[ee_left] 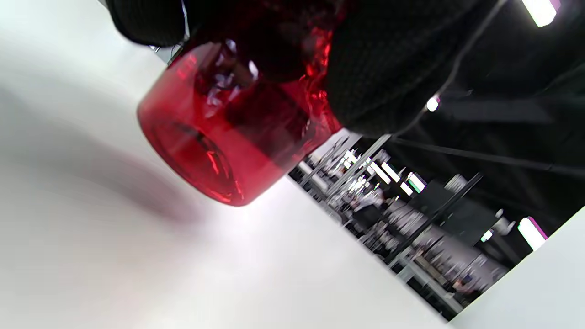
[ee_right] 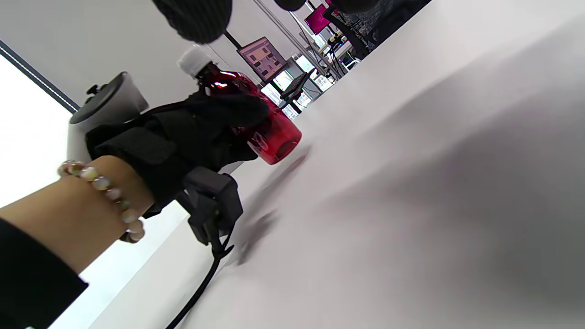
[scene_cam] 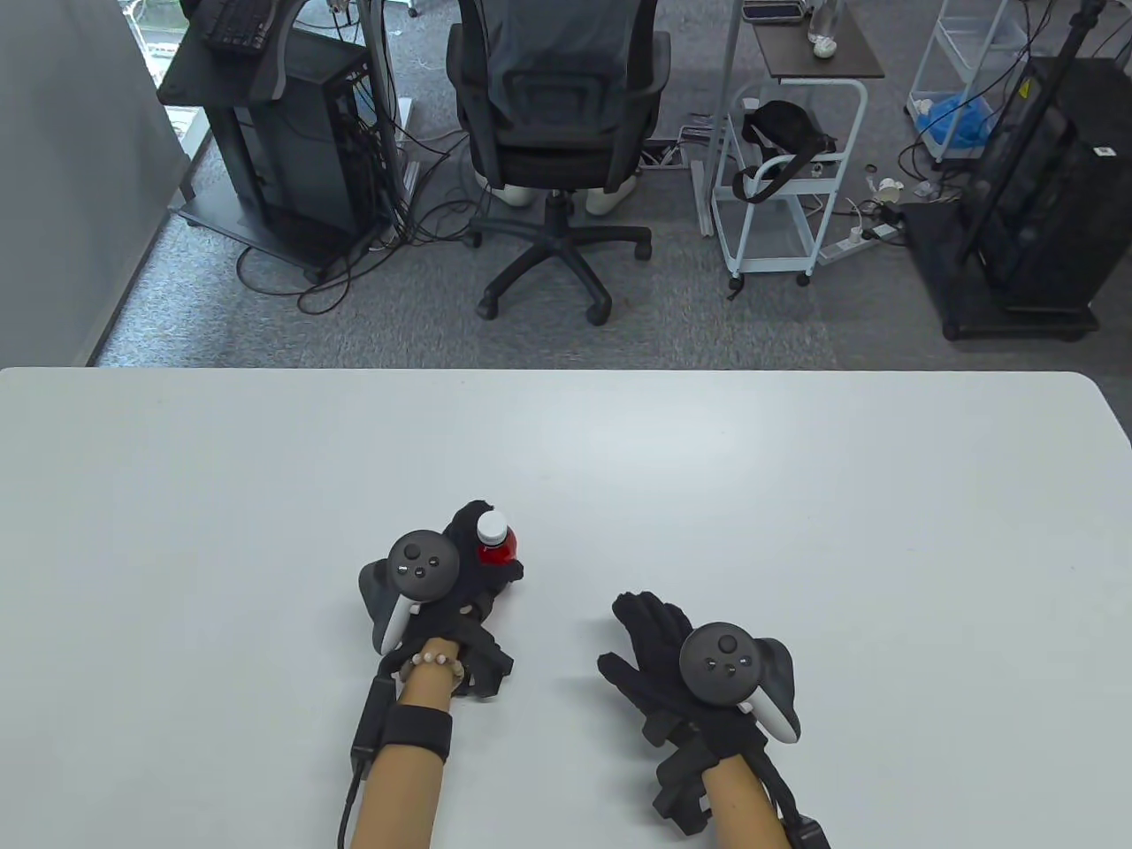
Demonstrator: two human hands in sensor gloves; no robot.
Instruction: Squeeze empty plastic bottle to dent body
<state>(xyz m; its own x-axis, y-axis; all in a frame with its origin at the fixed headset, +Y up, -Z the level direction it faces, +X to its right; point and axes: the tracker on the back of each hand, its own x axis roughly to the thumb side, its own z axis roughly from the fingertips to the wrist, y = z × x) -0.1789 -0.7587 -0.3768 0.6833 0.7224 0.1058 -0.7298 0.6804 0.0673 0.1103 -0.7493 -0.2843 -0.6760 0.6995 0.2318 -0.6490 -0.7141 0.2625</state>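
Observation:
A red see-through plastic bottle (scene_cam: 496,550) with a white cap (scene_cam: 492,527) is gripped around its body by my left hand (scene_cam: 478,566), a little above the white table (scene_cam: 619,460). In the left wrist view the bottle (ee_left: 219,137) hangs clear of the table with its shadow beneath, and its wall looks creased under my fingers (ee_left: 379,68). The right wrist view shows the bottle (ee_right: 269,132) tilted in the left hand's grip. My right hand (scene_cam: 650,632) rests flat on the table with fingers spread, holding nothing, to the right of the bottle.
The table's far edge (scene_cam: 566,371) runs across the middle of the table view. Beyond it on the floor stand an office chair (scene_cam: 557,133), a white trolley (scene_cam: 778,177) and dark equipment racks (scene_cam: 283,133).

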